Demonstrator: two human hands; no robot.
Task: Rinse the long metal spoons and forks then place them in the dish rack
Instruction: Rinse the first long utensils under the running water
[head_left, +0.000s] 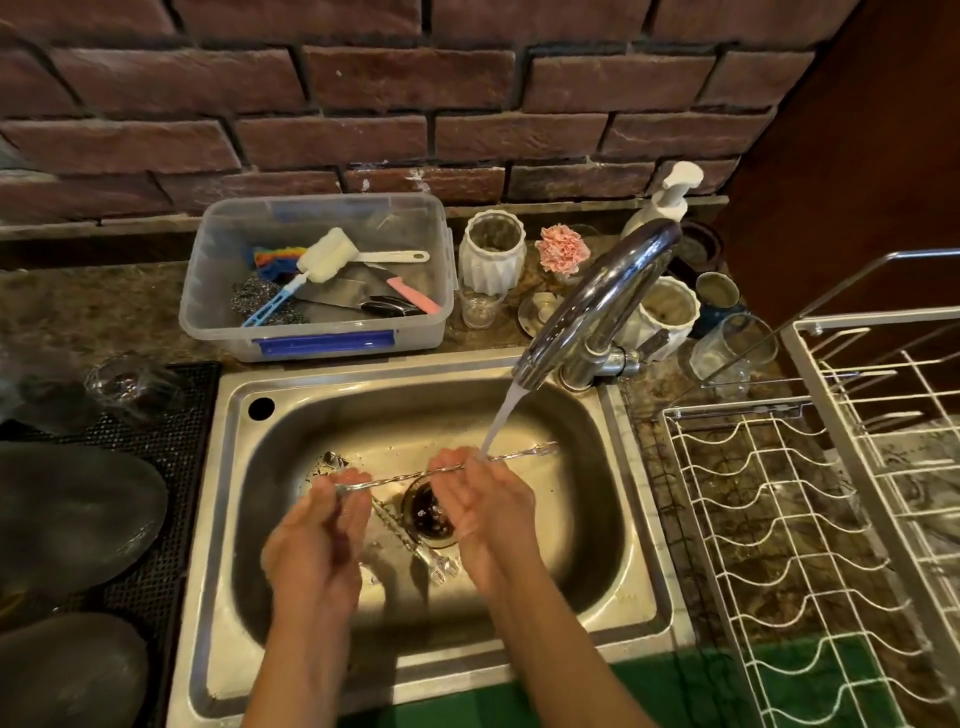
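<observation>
Left hand and right hand each pinch one long utensil, held level over the sink under the tap stream. Recommend drawing its full length through the flow. Other utensils lie by the drain; the dish rack holds none.

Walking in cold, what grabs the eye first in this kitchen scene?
At centre, two bare hands, the left hand and right hand, hold a long twisted metal utensil across the steel sink under water running from the chrome tap. Another utensil lies in the basin by the drain, and a white wire dish rack stands to the right.
</observation>
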